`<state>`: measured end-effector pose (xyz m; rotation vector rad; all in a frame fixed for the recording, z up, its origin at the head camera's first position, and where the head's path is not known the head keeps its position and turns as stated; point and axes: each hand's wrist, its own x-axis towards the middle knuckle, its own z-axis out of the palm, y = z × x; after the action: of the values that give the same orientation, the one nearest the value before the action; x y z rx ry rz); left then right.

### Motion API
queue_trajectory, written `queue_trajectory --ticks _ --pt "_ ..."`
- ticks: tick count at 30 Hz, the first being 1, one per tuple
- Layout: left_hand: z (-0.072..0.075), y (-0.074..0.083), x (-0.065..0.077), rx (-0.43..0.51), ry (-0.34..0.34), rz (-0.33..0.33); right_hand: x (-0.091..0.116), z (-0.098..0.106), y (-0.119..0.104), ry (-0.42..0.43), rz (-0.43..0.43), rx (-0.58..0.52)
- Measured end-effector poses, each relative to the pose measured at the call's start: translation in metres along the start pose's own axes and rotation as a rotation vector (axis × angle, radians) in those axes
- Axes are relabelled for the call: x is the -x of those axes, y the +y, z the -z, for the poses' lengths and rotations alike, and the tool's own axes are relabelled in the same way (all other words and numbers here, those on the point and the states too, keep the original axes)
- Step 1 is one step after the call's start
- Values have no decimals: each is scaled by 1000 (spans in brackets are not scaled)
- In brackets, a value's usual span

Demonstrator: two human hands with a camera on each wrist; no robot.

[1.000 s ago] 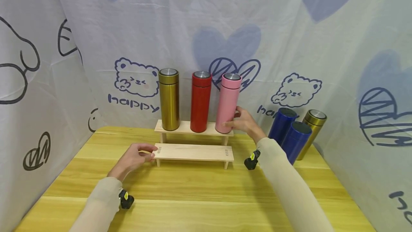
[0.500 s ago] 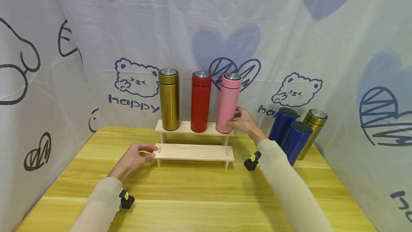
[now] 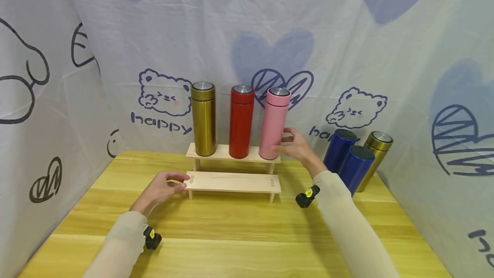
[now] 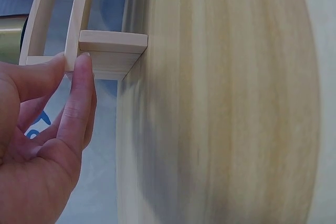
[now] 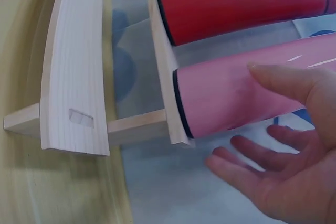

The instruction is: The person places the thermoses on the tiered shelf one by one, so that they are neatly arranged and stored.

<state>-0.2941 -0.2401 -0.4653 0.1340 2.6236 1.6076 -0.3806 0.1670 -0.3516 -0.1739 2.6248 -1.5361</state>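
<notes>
Two-tier pale wooden stand [image 3: 231,182] bearing glossy pink cylindrical metal-topped bottle [image 3: 273,128] upright on upper tier [image 3: 221,152], beside right hand [image 3: 296,146]; fingers [image 5: 262,154] lying free, thumb [image 5: 283,81] contact unclear. Left hand [image 3: 162,190] pinching lower tier's [image 3: 247,183] end. Seemingly finishing placement; next calling for gentle withdrawal.

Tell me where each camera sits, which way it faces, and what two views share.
Head: worn on the head, looking forward and down at the wooden stand and table; left hand, right hand and both sleeves show.
Left wrist: on that wrist, looking at the stand's left end; the left hand shows, pinching the lower tier.
Right wrist: on that wrist, looking at the pink bottle, shown sideways; the right hand shows.
Head and right wrist share the red bottle, pink bottle and right hand.
</notes>
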Motion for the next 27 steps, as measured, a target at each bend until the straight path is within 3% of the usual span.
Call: queue_trajectory --ticks 7,22,27 --pt "0 0 -1 -10 -3 -2 15 8 3 -10 -38 18" --pt "2 1 0 -5 -6 10 58 17 17 -63 46 52" --pt "1 2 0 2 -12 6 76 25 22 -83 83 119"
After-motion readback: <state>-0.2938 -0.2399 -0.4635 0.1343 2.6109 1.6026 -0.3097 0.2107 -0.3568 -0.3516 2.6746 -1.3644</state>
